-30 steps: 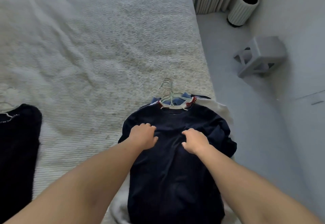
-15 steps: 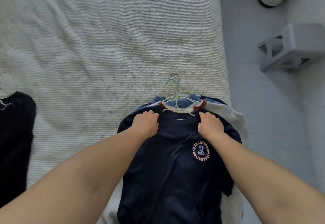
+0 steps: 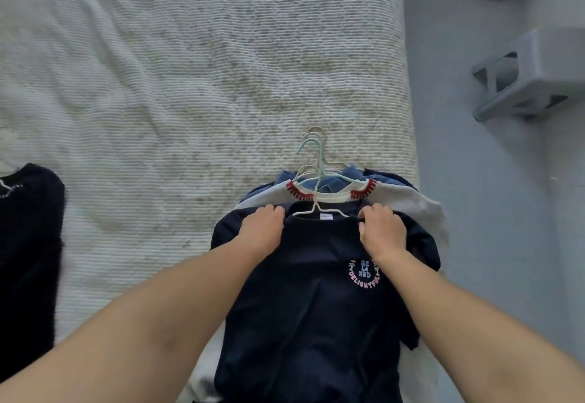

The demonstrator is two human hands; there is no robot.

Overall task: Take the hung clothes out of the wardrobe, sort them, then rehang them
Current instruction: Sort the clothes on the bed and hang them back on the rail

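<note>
The navy T-shirt (image 3: 310, 301) lies face up on top of a stack of hung garments at the near right edge of the bed (image 3: 158, 86). The left hand (image 3: 261, 228) and the right hand (image 3: 381, 231) sit at the two shoulder seams, one on each side of the collar. The fingers (image 3: 272, 211) of both hands are curled and pinch the shoulder fabric; nothing else is held. This paired grip at the shoulders is judged to keep the shirt square on its white hanger (image 3: 316, 209), whose wire shows between the hands, so the garment can be lifted without sliding off.

Just beyond the fingertips lies a grey garment with red-trimmed collar (image 3: 402, 196), and beyond that blue garments (image 3: 329, 182), each on its own hanger. The hanger hooks (image 3: 311, 146) point away from the fingers, all aligned, which is judged to ease regrasping for rehanging.

Well to the left of the left hand, a separate dark garment (image 3: 28, 260) lies on the bed, probably an already sorted pile. To the right of the bed, a grey stool (image 3: 531, 73) stands on the floor.
</note>
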